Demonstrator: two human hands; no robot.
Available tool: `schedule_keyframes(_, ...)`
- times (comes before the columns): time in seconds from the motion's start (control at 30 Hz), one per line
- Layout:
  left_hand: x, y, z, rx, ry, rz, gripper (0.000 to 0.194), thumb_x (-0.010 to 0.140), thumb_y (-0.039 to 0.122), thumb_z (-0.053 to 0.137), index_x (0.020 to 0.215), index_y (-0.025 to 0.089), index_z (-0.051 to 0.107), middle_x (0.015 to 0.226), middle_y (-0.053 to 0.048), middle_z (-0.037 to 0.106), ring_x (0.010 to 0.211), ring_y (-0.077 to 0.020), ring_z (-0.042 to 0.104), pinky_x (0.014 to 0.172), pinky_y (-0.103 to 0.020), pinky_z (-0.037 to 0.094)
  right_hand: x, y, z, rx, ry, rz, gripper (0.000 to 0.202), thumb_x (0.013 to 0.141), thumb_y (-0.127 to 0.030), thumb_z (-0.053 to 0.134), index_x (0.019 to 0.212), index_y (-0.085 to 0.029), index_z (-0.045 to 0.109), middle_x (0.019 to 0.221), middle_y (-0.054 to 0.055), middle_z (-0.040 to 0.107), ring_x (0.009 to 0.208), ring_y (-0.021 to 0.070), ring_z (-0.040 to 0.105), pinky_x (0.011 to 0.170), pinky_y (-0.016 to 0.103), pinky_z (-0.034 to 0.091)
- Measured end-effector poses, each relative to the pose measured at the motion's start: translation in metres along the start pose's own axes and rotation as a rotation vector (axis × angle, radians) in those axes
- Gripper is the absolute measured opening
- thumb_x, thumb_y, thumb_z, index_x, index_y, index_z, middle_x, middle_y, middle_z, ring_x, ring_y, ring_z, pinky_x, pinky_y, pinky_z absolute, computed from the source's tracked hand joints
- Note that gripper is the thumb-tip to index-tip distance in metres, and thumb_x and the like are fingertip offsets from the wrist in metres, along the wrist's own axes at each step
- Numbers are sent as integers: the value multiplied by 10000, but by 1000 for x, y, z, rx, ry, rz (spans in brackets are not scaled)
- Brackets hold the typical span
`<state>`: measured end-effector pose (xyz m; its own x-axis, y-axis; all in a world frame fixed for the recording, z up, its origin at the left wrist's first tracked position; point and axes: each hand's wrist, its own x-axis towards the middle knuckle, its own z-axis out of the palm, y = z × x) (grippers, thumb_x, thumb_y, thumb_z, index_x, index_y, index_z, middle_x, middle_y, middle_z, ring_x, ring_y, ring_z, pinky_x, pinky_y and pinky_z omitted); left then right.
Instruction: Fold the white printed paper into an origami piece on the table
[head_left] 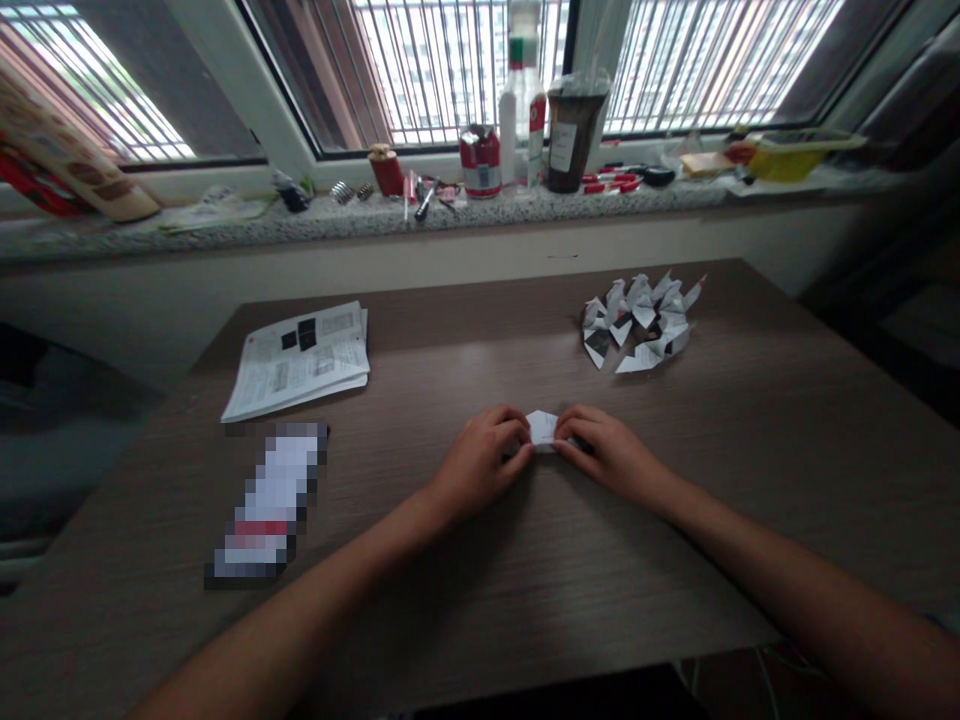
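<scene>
A small folded piece of white paper (542, 428) is held low over the middle of the brown table. My left hand (491, 450) is closed, gripping its left side between thumb and fingers. On the other side, my right hand (600, 445) pinches the right edge in the same way. The fingers cover both ends of the paper, so only its pointed top and middle show. Farther back to the right stands a ring of several folded paper pieces (641, 318) with printed patches, shaped like small birds.
A stack of printed sheets (300, 360) lies at the table's back left. Nearer me is a blurred-out phone-like object (268, 505). Along the granite windowsill (315, 228) stand a can (481, 165), a dark drink cup (574, 135), bottles, red-handled tools and a yellow container (787, 158).
</scene>
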<state>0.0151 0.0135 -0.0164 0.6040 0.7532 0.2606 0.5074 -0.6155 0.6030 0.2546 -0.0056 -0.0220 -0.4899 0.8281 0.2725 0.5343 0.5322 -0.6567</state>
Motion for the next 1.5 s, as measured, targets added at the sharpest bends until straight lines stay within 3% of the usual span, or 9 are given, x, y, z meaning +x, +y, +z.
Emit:
schedule_keyframes(0.23, 0, 2, -3, 7, -58, 48, 93, 917, 245, 731, 1009, 234, 723, 1203, -83, 651, 1134, -268, 617, 978, -482, 518, -2, 1, -4, 16, -43, -34, 46, 980, -241, 651, 1014, -230, 680, 1096, 74, 643, 1065, 227, 620, 938, 400, 527)
schedule_keyframes(0.67, -5, -4, 2, 31, -33, 69, 101, 905, 255, 762, 1004, 270, 762, 1210, -72, 659, 1127, -272, 626, 961, -499, 517, -6, 6, -8, -1, -96, -77, 90, 966, -237, 675, 1048, -262, 703, 1134, 64, 648, 1095, 232, 615, 954, 418, 521)
schedule_keyframes(0.87, -3, -2, 4, -28, 6, -14, 82, 933, 252, 722, 1001, 209, 709, 1142, -75, 678, 1041, -246, 647, 916, -440, 538, -1, 0, -7, 3, -65, -29, 61, 1004, -252, 618, 1021, -221, 667, 1093, 79, 649, 1056, 226, 615, 936, 392, 513)
schedule_keyframes(1.13, 2, 2, 5, -43, 43, -59, 46, 934, 215, 703, 943, 190, 666, 1087, -70, 645, 990, -227, 631, 880, -402, 536, 2, 0, -3, -30, 14, 13, 15, 975, -214, 654, 967, -214, 666, 952, 39, 647, 894, 193, 626, 784, 309, 502)
schedule_keyframes(1.5, 4, 5, 8, -23, 50, -123, 57, 915, 188, 722, 952, 201, 681, 1057, -49, 638, 969, -214, 620, 873, -358, 509, -3, 4, 1, -272, -11, -144, 138, 1019, -231, 583, 1023, -174, 708, 1012, 98, 658, 932, 225, 616, 800, 351, 531)
